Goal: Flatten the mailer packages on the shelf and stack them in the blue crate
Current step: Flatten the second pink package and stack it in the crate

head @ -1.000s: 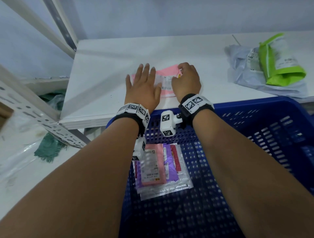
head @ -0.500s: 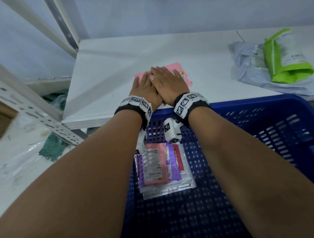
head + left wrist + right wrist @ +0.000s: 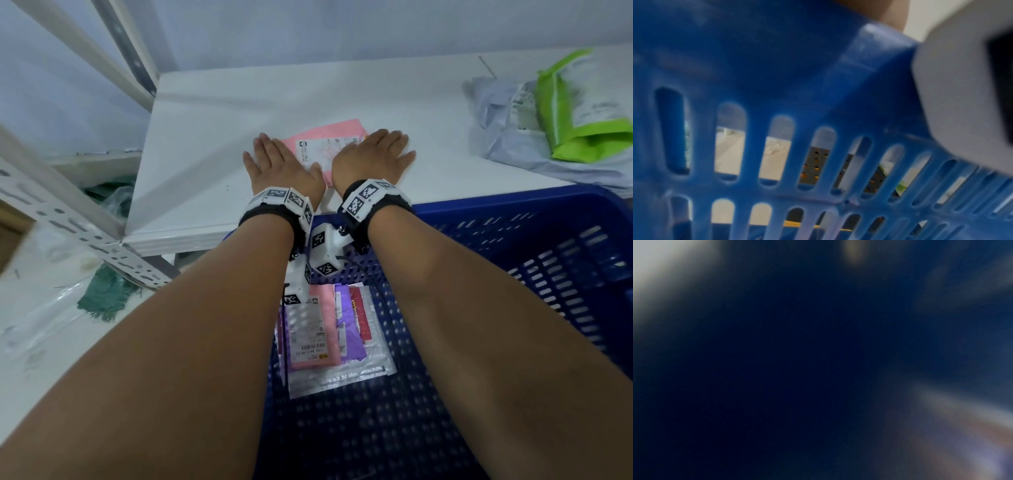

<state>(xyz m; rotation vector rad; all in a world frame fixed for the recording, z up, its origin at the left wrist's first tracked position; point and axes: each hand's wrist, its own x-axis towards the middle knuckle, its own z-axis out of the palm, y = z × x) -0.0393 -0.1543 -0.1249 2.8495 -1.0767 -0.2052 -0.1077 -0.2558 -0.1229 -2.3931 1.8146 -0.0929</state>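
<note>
A pink mailer (image 3: 325, 144) with a white label lies flat on the white shelf (image 3: 212, 137). My left hand (image 3: 277, 161) presses its left side with straight fingers, and my right hand (image 3: 376, 150) presses its right side, palm down, fingers spread. Below the shelf edge stands the blue crate (image 3: 513, 260), holding a stack of flat mailers (image 3: 329, 329): pink on top, then purple, red and clear. The left wrist view shows only the crate's slotted wall (image 3: 777, 146) up close. The right wrist view is dark and blurred.
A grey poly mailer (image 3: 507, 130) with a green mailer (image 3: 582, 113) on top lies at the shelf's right end. White slotted shelf posts (image 3: 68, 219) run at the left. A green cloth (image 3: 106, 298) lies on the lower level.
My hands, which lay one over the other on the middle of the pink mailer, have slid apart to its left and right sides, uncovering the label.
</note>
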